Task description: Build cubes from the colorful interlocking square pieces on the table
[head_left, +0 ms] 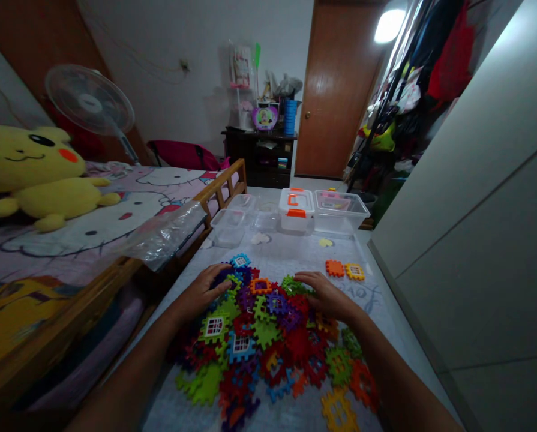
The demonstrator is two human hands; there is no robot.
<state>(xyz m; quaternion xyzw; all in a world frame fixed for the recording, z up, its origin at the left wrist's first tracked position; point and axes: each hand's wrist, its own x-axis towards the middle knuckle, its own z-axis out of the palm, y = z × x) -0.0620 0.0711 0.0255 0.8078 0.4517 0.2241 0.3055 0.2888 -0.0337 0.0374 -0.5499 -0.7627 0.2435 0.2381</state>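
Observation:
A heap of colourful plastic interlocking building blocks [266, 333] is piled on the cloth-covered table [290, 252], some with window inserts. My left hand [207, 289] rests at the heap's left edge, its fingers stretched beside a light green block [234, 282] and a blue window block [240, 260]. On the other side, my right hand [326, 294] lies over the heap's right edge. Its fingers are spread next to a green block [290, 285], and the fingertips partly hide the pieces under them. Neither hand visibly grips a block.
An orange block [334, 268] and a yellow window block [354, 271] lie apart at the right. Behind stand a lidded box with orange clasps [296, 210], an open clear bin [340, 213] and a clear container [229, 228]. A bed rail [221, 186] borders the left, a white cabinet [484, 240] the right.

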